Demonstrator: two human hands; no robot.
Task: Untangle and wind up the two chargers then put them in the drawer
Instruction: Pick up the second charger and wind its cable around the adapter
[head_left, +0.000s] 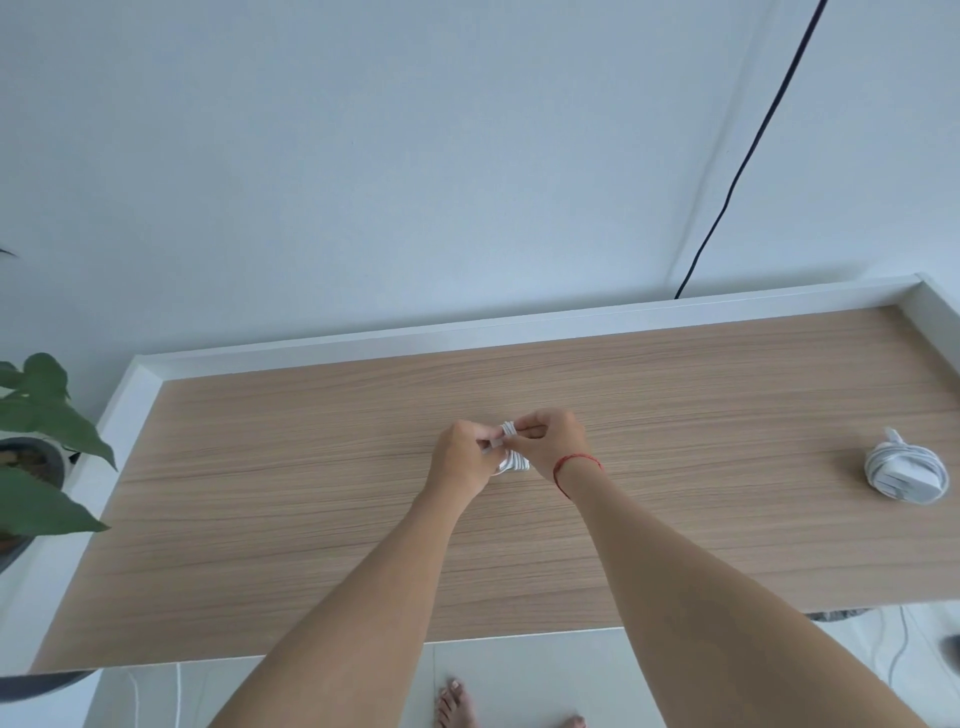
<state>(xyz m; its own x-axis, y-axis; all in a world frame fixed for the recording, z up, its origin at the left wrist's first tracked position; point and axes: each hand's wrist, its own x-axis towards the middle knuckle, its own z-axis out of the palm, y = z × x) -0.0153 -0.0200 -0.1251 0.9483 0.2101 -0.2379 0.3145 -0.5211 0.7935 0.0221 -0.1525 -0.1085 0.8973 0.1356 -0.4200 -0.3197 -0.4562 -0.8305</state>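
Note:
A white charger (511, 452) with its cable wrapped into a small bundle is held above the middle of the wooden table top (311, 493). My left hand (462, 460) grips the bundle from the left, and my right hand (553, 441) pinches the white cable at the bundle's top. Most of the charger is hidden between my fingers. A second white charger (906, 473), its cable wound round it, lies alone on the table at the far right. No drawer shows in this view.
A white raised rim (519, 322) borders the table at the back and sides. A potted plant (36, 441) stands at the left edge. A black cable (748, 150) hangs down the wall at the back right. My bare feet (457, 706) stand on the tiled floor below.

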